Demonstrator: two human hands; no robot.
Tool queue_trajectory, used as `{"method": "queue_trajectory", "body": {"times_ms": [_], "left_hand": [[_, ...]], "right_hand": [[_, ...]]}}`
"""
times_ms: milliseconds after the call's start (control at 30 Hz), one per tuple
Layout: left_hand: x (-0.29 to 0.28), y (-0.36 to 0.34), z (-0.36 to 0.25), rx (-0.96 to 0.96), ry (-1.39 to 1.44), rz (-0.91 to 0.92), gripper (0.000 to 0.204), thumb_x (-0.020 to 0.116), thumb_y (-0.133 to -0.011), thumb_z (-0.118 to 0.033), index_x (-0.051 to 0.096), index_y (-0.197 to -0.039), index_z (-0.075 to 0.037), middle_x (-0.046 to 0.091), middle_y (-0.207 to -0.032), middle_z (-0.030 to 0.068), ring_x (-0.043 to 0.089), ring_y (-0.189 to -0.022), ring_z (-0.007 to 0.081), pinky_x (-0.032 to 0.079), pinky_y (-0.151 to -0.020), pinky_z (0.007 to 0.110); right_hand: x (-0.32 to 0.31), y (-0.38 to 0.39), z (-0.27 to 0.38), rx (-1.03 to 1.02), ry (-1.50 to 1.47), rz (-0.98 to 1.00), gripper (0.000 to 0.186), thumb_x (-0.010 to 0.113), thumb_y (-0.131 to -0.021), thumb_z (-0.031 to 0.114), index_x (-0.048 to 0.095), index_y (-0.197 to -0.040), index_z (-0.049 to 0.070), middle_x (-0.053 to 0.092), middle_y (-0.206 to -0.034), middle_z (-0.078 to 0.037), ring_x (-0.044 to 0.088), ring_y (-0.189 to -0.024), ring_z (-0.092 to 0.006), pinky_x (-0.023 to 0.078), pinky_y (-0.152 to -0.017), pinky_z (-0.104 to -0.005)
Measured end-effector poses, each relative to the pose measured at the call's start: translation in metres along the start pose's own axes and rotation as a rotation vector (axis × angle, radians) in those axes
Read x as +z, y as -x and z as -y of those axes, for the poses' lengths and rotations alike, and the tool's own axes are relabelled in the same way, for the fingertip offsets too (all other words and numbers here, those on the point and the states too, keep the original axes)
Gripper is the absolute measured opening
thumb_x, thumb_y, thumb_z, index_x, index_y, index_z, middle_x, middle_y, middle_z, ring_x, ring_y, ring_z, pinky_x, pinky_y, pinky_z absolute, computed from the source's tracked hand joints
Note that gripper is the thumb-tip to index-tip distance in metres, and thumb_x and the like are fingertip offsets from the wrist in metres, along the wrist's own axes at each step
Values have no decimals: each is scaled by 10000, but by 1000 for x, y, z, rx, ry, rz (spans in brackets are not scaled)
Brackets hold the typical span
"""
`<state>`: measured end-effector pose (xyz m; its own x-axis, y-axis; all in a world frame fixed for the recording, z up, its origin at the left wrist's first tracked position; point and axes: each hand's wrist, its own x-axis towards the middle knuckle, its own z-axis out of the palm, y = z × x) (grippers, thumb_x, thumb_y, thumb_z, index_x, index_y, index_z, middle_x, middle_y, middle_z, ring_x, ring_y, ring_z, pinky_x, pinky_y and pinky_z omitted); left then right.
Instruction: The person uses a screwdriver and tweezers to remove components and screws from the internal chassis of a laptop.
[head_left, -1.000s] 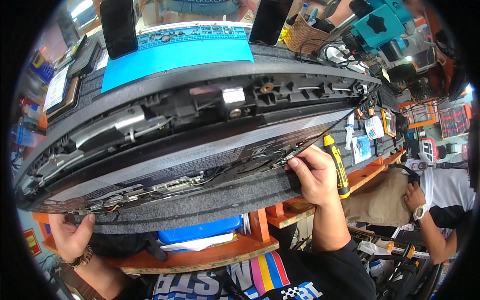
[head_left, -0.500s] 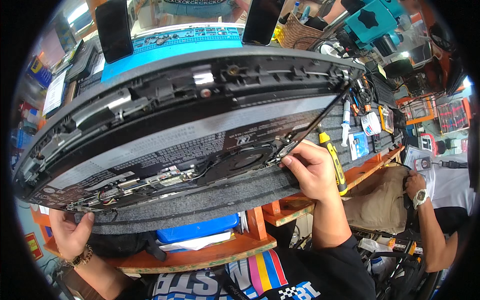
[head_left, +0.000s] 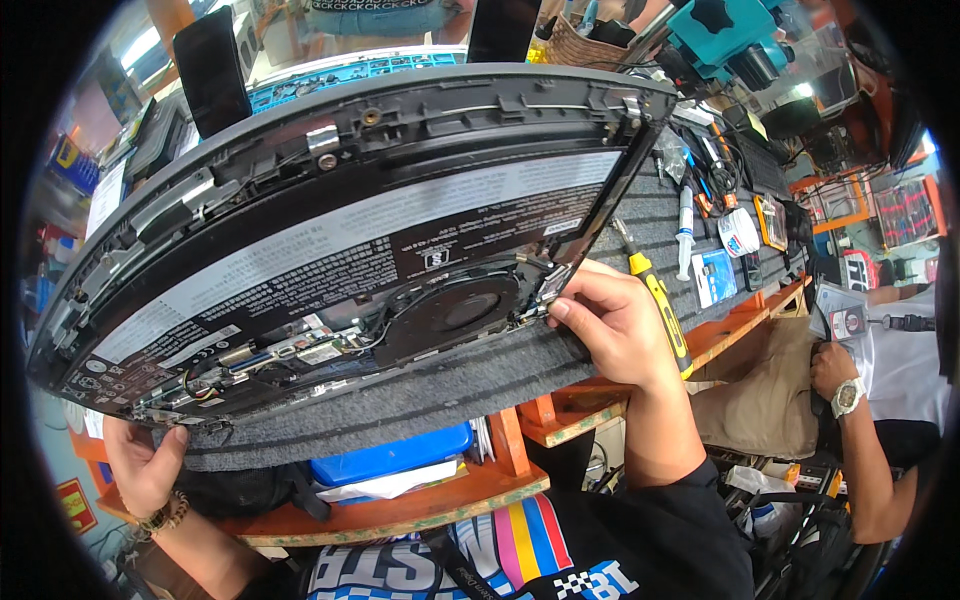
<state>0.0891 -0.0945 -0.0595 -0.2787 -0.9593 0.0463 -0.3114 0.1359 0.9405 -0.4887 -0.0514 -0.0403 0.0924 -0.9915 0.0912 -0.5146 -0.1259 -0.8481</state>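
Tilted up off the mat is an opened black laptop base (head_left: 560, 237), its inside facing me. A long black battery with a pale label (head_left: 380, 222) spans its middle, and a round fan (head_left: 465, 308) sits near the right corner. The laptop's near left corner is gripped by my left hand (head_left: 145, 465), thumb on top. At the near right corner my right hand (head_left: 615, 335) pinches the edge between thumb and fingers. Small boards and cables (head_left: 270, 352) lie along the near edge. The laptop's underside is hidden.
Right of my right hand lies a yellow-and-black screwdriver (head_left: 660, 310) on the grey mat (head_left: 450, 400). Beyond it are a syringe (head_left: 685, 235) and a white tub (head_left: 738, 233). Two dark phones (head_left: 210, 75) stand behind the laptop. Another person's hand (head_left: 832, 375) is at the right.
The laptop has tilted further, its far edge rising, and its right end has shifted left. More of the inside shows. Both hands keep their grip; the right has moved slightly left.
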Motion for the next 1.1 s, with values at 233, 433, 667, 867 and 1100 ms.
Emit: {"method": "queue_trajectory", "body": {"times_ms": [233,433,667,867,1100], "left_hand": [[-4,-2,2,-28,-16,-4,694,730,-870,61,462,-1509,80,606,-1427,133,590,-1287,226,434,-1138,382],[2,-8,2,16,-82,-48,732,762,-875,5,444,-1530,85,595,-1451,142,577,-1320,241,422,-1150,381],[5,-20,0,158,-89,-66,819,815,-827,-79,450,-1545,67,604,-1443,139,579,-1326,251,421,-1160,389],[13,-25,-12,90,-81,-100,831,767,-828,-38,410,-1572,61,622,-1413,122,668,-1117,175,570,-869,280],[15,-36,-19,93,-56,-31,833,734,-837,2,385,-1591,50,613,-1427,126,674,-1087,150,559,-818,244]], "right_hand": [[2,-1,0,-30,-31,-15,95,667,-974,-45,707,-1060,-55,662,-924,-90,648,-787,-153,515,-707,-302],[4,2,0,-52,14,-12,83,655,-983,-43,689,-1058,-56,659,-942,-105,657,-783,-185,525,-714,-316],[9,4,-7,-66,-68,-61,90,645,-999,-45,676,-1080,-66,661,-963,-101,672,-778,-157,537,-704,-301],[11,4,-15,-95,-93,-84,96,649,-1008,-15,670,-1088,-63,673,-1012,-109,683,-788,-171,541,-714,-315],[9,5,-11,-78,22,-63,112,659,-994,19,659,-1070,-63,682,-1027,-146,688,-801,-240,540,-742,-356]]}}
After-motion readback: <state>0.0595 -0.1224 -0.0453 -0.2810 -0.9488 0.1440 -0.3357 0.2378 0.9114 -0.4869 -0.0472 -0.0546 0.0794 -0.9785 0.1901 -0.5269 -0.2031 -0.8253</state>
